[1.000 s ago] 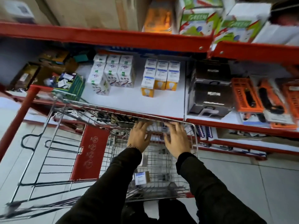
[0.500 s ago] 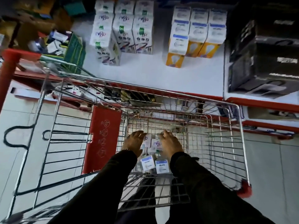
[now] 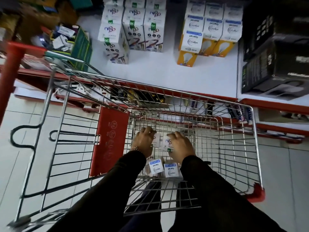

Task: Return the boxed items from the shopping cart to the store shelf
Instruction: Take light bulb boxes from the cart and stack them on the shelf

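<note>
Boxes [image 3: 164, 142] lie down in the bottom of the shopping cart [image 3: 167, 90], and both hands are on them. Far on the left, a red post [image 3: 11, 77] stands by the shelf, and a green box [image 3: 82, 47] full of small packs sits on the shelf [image 3: 150, 72] near it. A red flap [image 3: 109, 139] hangs on the left side of the cart basket. Just right of the flap, the left hand [image 3: 144, 142] is down in the cart with its fingers [image 3: 148, 130] bent over the top of a small white box; a bead band is on that wrist. Touching that box is another white box with purple letters, and the right hand [image 3: 181, 146] has its fingers [image 3: 174, 135] curled around it. Closer to the person, two more white boxes with blue tops [image 3: 164, 167] lie side by side between the black sleeves. Up on the white shelf, tall white boxes [image 3: 132, 29] stand in rows, then white and yellow bulb boxes [image 3: 207, 32] to their right. Big black boxes [image 3: 274, 56] sit farthest right.
</note>
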The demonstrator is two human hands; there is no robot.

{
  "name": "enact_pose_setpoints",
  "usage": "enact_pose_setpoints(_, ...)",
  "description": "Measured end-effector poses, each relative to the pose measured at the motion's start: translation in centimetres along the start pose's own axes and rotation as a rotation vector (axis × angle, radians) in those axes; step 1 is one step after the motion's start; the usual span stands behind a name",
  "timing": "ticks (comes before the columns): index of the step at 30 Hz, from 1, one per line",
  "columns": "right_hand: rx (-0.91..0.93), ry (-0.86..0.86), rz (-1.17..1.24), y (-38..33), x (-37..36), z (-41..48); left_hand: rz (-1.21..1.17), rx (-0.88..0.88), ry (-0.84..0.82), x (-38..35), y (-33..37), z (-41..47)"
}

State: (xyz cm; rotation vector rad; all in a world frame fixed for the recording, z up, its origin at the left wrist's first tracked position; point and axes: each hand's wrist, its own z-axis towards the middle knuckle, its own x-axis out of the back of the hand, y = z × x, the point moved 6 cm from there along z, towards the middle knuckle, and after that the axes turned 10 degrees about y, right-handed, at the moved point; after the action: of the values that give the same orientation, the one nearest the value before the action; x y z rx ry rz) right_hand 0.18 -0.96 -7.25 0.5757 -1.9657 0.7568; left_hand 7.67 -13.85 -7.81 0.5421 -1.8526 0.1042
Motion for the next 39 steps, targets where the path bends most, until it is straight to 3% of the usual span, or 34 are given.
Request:
enact_pose_setpoints(15, 0.057, 0.207, 0.097, -3.1, 16.8, -3.9, 0.086, -0.071, 0.236, 17.7, 2.5, -3.5)
enact_pose_setpoints(29, 0.233, 0.5, 0.057, -7.2, 29.6, -0.7, 0.087, -0.084, 0.607, 31.9, 0.6, -1.4)
enact_pose_setpoints(39, 0.177, 0.469, 0.002, -8.8, 30.7, 8.1, 0.215, -0.012, 0.517, 33.8, -2.4, 6.3)
